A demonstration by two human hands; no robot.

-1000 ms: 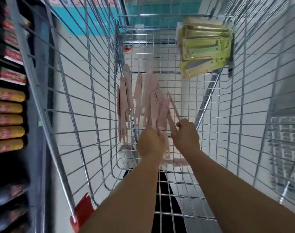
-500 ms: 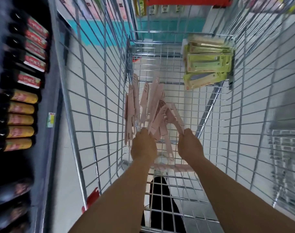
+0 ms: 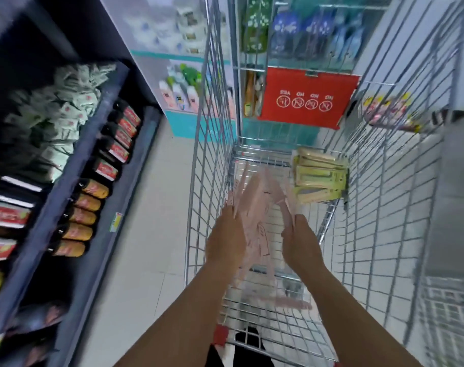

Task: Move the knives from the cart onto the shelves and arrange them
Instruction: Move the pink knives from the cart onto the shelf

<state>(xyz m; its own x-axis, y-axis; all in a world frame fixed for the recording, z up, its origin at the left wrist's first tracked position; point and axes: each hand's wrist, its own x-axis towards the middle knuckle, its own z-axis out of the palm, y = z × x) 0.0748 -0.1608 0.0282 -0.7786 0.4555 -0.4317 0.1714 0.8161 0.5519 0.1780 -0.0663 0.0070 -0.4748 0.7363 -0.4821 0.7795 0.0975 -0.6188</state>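
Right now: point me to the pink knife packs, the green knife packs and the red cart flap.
pink knife packs point(image 3: 260, 205), head view, middle of the bundle between the hands
green knife packs point(image 3: 319, 176), head view, face of the stack
red cart flap point(image 3: 307, 98), head view, centre of the panel

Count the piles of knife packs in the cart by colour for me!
Pink: 2, one pink bunch held by the left hand and right hand, and loose pink packs on the floor of the cart.
Yellow-green: 1, a yellow-green stack at the far end.
Total: 3 piles. Single packs are too blurred to count.
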